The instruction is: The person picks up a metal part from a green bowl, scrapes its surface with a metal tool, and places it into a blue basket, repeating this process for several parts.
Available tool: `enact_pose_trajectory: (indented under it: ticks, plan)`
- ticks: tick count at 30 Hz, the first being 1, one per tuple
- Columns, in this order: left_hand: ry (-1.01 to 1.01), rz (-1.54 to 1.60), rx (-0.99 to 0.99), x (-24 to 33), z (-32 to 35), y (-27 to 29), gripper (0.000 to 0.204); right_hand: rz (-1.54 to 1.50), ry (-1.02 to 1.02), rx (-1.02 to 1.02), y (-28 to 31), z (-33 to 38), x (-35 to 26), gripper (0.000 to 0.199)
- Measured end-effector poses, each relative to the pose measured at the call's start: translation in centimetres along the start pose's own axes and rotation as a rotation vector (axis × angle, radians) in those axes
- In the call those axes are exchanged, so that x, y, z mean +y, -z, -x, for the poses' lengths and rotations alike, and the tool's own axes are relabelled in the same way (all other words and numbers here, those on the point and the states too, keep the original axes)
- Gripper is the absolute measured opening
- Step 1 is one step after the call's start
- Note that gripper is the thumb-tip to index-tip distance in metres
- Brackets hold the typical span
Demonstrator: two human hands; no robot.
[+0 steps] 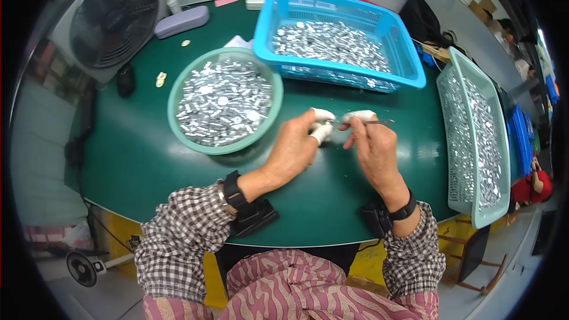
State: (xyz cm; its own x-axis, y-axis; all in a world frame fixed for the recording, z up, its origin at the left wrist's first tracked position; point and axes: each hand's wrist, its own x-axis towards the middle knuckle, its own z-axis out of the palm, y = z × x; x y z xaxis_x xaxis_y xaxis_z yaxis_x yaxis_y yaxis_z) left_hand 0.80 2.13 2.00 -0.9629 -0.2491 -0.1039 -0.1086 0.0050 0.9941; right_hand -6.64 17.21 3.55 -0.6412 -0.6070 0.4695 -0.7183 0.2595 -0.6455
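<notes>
Over the middle of the green table [284, 201], my two hands meet at their fingertips. White coverings wrap some fingertips on both. My left hand [294, 143] is closed in a pinch, and whatever it holds is too small to name. Between the fingers of my right hand [372, 145] is a thin metal tool [382, 121], its shaft pointing right and its tip near the left fingertips. Left of my left hand stands a round light-green basin [176, 120] full of small shiny metal parts [222, 101]. Beyond my hands sits a blue plastic basket [341, 70] with similar parts.
A pale-green basket [474, 160] of metal parts stands at the table's right edge. Along the back left are a box fan [115, 21], a purple case [182, 22] and a small bottle [172, 2]. A person in red [531, 186] is at far right, beyond a chair [474, 255].
</notes>
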Motion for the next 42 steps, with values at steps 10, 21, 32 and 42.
enact_pose_trajectory:
  ticks: [10,21,32,42]
  plan:
    - [-0.307,-0.178,0.046,0.1,0.3,-0.5,0.016,-0.289,-0.222,0.016,0.8,0.0,-0.6,0.024]
    - [-0.485,-0.206,0.088,0.5,1.4,-0.2,0.019,-0.567,-0.322,-0.07,1.2,-0.5,-1.2,0.026]
    - [-0.472,-0.39,0.13,1.5,2.1,-0.5,0.018,-1.046,-0.461,-0.237,1.8,-0.6,-1.7,0.028]
    - [-0.424,-0.458,0.223,3.6,2.0,-1.1,0.026,-1.102,-0.4,-0.159,2.1,0.1,-0.4,0.028]
